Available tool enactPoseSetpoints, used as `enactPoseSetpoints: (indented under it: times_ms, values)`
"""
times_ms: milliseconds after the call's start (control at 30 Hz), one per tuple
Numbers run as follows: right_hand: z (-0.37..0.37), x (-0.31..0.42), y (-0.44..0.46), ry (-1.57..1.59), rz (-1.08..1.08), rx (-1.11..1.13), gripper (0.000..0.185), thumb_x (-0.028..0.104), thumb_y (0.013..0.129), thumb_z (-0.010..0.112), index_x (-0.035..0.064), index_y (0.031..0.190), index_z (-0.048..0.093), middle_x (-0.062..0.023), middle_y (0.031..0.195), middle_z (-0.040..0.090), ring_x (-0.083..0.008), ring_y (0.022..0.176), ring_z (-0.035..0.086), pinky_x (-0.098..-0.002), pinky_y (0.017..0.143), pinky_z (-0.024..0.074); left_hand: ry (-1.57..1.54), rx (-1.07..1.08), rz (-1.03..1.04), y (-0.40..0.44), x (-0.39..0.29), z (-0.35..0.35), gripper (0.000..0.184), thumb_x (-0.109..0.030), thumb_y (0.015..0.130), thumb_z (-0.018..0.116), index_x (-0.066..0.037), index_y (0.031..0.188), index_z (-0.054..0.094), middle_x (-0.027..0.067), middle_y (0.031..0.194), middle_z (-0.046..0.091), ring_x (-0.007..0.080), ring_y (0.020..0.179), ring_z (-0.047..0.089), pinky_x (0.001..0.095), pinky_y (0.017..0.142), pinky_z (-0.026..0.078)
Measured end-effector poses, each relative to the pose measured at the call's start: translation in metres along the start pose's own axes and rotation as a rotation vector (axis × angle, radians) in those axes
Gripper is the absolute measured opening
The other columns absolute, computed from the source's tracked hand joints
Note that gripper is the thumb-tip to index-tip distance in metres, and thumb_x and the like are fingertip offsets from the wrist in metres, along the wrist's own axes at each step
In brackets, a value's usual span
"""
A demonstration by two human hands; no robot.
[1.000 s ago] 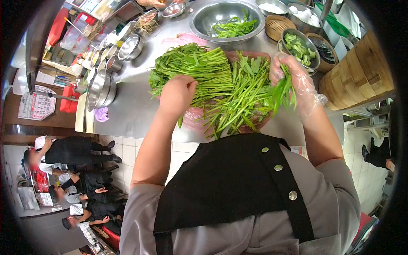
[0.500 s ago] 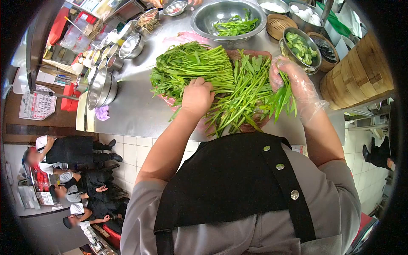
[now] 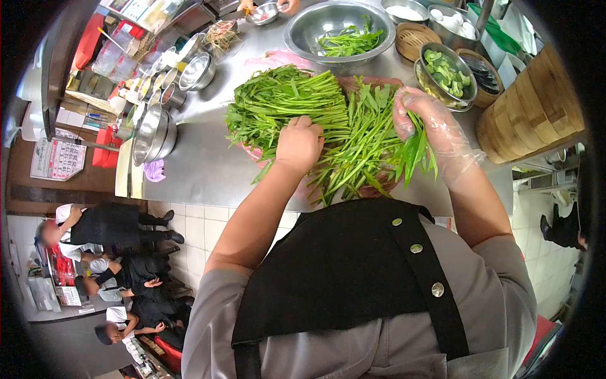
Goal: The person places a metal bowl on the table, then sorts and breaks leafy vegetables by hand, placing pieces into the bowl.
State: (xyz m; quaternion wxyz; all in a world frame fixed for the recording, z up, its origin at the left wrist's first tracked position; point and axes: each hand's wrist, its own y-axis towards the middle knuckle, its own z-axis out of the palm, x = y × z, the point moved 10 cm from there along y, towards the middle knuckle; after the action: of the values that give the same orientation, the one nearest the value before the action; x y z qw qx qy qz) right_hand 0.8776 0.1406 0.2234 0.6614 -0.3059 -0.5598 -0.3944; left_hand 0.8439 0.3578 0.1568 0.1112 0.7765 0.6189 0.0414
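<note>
A big pile of leafy green water spinach (image 3: 278, 101) lies on the steel table, stalks pointing right. My bare left hand (image 3: 300, 144) rests on the front of this pile with its fingers curled round some stalks; the fingertips are partly hidden. Looser water spinach stalks (image 3: 360, 139) spread between my two hands over a reddish plastic sheet (image 3: 385, 82). My right hand (image 3: 432, 120), in a clear plastic glove, is closed around a small bunch of water spinach (image 3: 413, 151), whose leaves hang down toward me.
Behind the pile stands a large steel bowl (image 3: 297, 47) with some greens inside. To the right are a bowl of cut broccoli (image 3: 448, 72) and a stacked bamboo steamer (image 3: 530, 114). Metal bowls (image 3: 151, 132) line the left. Another person's hands (image 3: 289, 6) work at the far edge.
My right hand has shifted slightly left with its bunch. My left hand stays on the pile, fingers still curled. At the far edge, the other person's hands have moved around a small bowl.
</note>
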Motion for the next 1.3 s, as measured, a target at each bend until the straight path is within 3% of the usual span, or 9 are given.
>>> enactPoseSetpoints:
  times_ms: [133,233,267,367,467,667,867,1100,1300]
  values:
    - [-0.002,-0.001,-0.003,0.063,0.043,0.028,0.024,0.029,0.099,0.049,0.0094,0.085,0.050,0.0008,0.070,0.046,-0.0107,0.063,0.042,-0.0253,0.063,0.0349,-0.061,-0.063,0.043,0.001,0.002,-0.014,0.007,-0.015,0.081,0.070,-0.010,0.083,0.075,0.0124,0.086,0.067,0.0330,0.090,0.066,0.0433,0.079,0.054]
    - [0.000,0.007,-0.007,0.175,0.039,0.031,0.022,0.028,0.099,0.050,0.0092,0.087,0.050,0.0001,0.071,0.047,-0.0111,0.064,0.043,-0.0257,0.062,0.0351,-0.430,0.016,-0.265,0.005,0.033,-0.043,0.011,-0.019,0.087,0.074,-0.009,0.090,0.076,0.0114,0.088,0.071,0.0233,0.081,0.068,0.0348,0.076,0.054]
    - [0.000,0.007,-0.008,0.207,0.039,0.011,0.022,0.028,0.099,0.050,0.0090,0.088,0.051,-0.0001,0.072,0.047,-0.0112,0.064,0.044,-0.0258,0.062,0.0355,-0.572,0.011,-0.344,0.004,0.042,-0.055,0.013,-0.018,0.093,0.071,-0.005,0.093,0.073,0.0079,0.086,0.074,0.0150,0.076,0.067,0.0275,0.073,0.052]
    - [0.003,0.004,-0.002,0.288,0.063,-0.019,0.021,0.027,0.099,0.052,0.0085,0.090,0.052,-0.0004,0.072,0.048,-0.0116,0.065,0.045,-0.0259,0.061,0.0370,-0.830,-0.090,-0.416,0.006,0.057,-0.103,0.013,-0.015,0.096,0.069,-0.003,0.097,0.071,0.0031,0.085,0.072,0.0093,0.077,0.064,0.0239,0.069,0.049]
    - [0.009,-0.006,0.003,0.268,0.094,0.023,0.021,0.027,0.101,0.057,0.0081,0.093,0.055,0.0006,0.071,0.048,-0.0106,0.063,0.045,-0.0258,0.060,0.0388,-1.083,-0.160,-0.404,0.002,0.052,-0.136,0.011,-0.015,0.098,0.068,-0.004,0.099,0.069,0.0019,0.086,0.071,0.0080,0.074,0.062,0.0222,0.066,0.046]
    - [0.029,-0.014,0.009,0.070,0.160,0.123,0.021,0.027,0.099,0.068,0.0069,0.100,0.063,0.0035,0.077,0.052,-0.0062,0.065,0.045,-0.0233,0.060,0.0380,-1.378,-0.123,-0.465,-0.008,0.049,-0.125,0.014,-0.018,0.097,0.070,-0.005,0.095,0.068,0.0028,0.086,0.071,0.0071,0.073,0.060,0.0216,0.064,0.045]
    - [0.061,0.014,0.010,-0.323,-0.082,0.267,0.024,0.025,0.099,0.068,0.0024,0.106,0.070,-0.0018,0.102,0.070,-0.0135,0.093,0.064,-0.0306,0.089,0.0510,-1.360,-0.062,-0.470,-0.013,0.041,-0.110,0.014,-0.019,0.098,0.070,-0.006,0.095,0.069,0.0023,0.086,0.071,0.0067,0.073,0.060,0.0214,0.064,0.045]
    - [0.099,0.004,0.009,-0.468,-0.135,0.332,0.022,0.021,0.097,0.068,0.0021,0.106,0.070,-0.0118,0.095,0.072,-0.0138,0.091,0.065,-0.0324,0.086,0.0517,-1.312,-0.072,-0.470,-0.015,0.033,-0.112,0.013,-0.017,0.096,0.071,-0.006,0.093,0.067,0.0019,0.084,0.072,0.0057,0.071,0.059,0.0207,0.063,0.044]
    - [0.111,0.006,0.015,-0.496,-0.188,0.294,0.019,0.017,0.096,0.069,0.0001,0.106,0.070,-0.0096,0.096,0.072,-0.0136,0.091,0.065,-0.0315,0.086,0.0521,-1.327,-0.115,-0.442,-0.016,0.021,-0.118,0.013,-0.014,0.095,0.073,-0.006,0.090,0.064,0.0031,0.082,0.072,0.0053,0.070,0.059,0.0205,0.064,0.045]
